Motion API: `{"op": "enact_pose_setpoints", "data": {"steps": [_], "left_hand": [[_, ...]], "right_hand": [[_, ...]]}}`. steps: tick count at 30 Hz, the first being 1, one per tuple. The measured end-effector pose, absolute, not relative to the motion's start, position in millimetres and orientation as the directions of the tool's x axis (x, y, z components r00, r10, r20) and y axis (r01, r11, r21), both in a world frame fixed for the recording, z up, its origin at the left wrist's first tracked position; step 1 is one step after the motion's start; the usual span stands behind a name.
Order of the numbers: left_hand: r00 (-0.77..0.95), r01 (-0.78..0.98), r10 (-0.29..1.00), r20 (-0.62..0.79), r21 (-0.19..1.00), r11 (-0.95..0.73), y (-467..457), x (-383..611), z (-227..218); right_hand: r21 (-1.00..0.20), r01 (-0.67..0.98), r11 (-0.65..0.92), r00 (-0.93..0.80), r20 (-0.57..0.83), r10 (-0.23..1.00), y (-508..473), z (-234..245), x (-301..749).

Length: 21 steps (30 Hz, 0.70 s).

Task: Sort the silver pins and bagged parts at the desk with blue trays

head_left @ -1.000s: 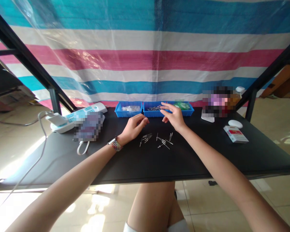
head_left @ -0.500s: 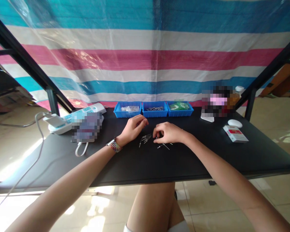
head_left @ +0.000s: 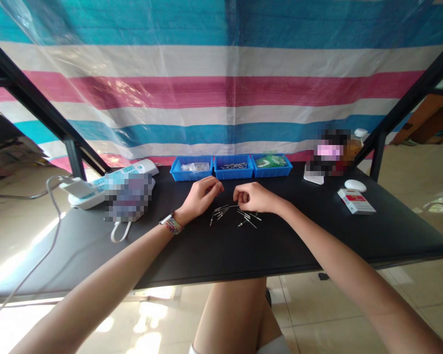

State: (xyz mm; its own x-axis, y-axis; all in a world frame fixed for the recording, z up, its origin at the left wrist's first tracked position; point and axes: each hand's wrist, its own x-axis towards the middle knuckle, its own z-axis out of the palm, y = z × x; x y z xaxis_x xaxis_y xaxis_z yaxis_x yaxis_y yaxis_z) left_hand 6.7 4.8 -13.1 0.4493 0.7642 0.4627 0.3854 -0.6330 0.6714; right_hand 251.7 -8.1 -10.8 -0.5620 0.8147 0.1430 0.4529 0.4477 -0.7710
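Note:
Several small metal pins (head_left: 236, 215) lie scattered on the black table (head_left: 243, 246). My left hand (head_left: 201, 195) rests just left of them, fingers curled in a pinch; what they hold is too small to make out. My right hand (head_left: 253, 197) hovers over the pins, fingers curled shut, thumb against the fingertips, contents hidden. A beaded bracelet (head_left: 172, 223) is on my left wrist. Three blue trays stand behind the hands: the left tray (head_left: 191, 168) with clear bags, the middle tray (head_left: 233, 167) with metal parts, the right tray (head_left: 272, 165) with green pieces.
A white power strip (head_left: 107, 182) with a cable lies at the left beside a blurred object and a white loop. At the right are a white mouse (head_left: 355, 185), a red and white box (head_left: 355, 201) and a bottle. Black frame posts and a striped tarp stand behind.
My right hand came back from the middle blue tray to the pins on the table and curled shut. My left hand stayed in place, fingers pinched.

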Motion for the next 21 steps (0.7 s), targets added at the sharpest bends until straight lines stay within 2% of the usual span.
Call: {"op": "enact_pose_setpoints", "data": {"steps": [4, 10, 13, 16, 21], "left_hand": [[0.458, 0.391, 0.764, 0.454, 0.669, -0.632, 6.1, 6.2, -15.4], [0.474, 0.399, 0.759, 0.445, 0.661, -0.636, 6.3, 5.9, -15.3], [0.472, 0.403, 0.76, 0.447, 0.657, -0.637, 5.4, 6.8, -13.4], [0.488, 0.389, 0.753, 0.441, 0.663, -0.64, 4.6, 7.7, -12.1], [0.547, 0.315, 0.711, 0.442, 0.678, -0.664, 4.1, 9.0, -12.6]], "right_hand": [[-0.812, 0.427, 0.398, -0.549, 0.117, 0.828, -3.9, -9.4, 254.9], [-0.736, 0.476, 0.481, -0.581, 0.148, 0.801, -4.6, -11.6, 255.2], [-0.747, 0.452, 0.489, -0.581, 0.17, 0.796, -2.8, -12.8, 255.3], [-0.809, 0.389, 0.441, -0.526, 0.197, 0.827, -1.0, -12.7, 254.8], [-0.953, 0.185, 0.239, -0.394, 0.151, 0.907, 1.4, -14.4, 250.2]]}}
